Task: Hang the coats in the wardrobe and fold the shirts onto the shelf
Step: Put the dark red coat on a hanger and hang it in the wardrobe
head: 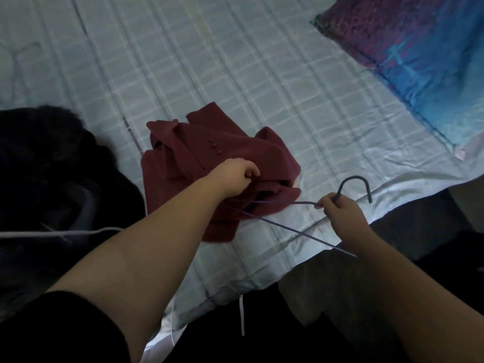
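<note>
A dark red coat (199, 150) lies bunched on the bed, with small red buttons showing on one flap. My left hand (235, 171) grips a fold of the coat at its near right side. My right hand (340, 210) holds a thin purple wire hanger (285, 226) just below its hook. The hook curves up to the right of my fingers. One arm of the hanger runs left into the coat's folds, and its far end is hidden there.
The bed (235, 61) has a pale checked sheet. A black furry garment (52, 166) lies at the left with a pale hanger (65, 233) over it. A blue and purple pillow (419, 56) sits at the top right. The bed's edge runs along the lower right.
</note>
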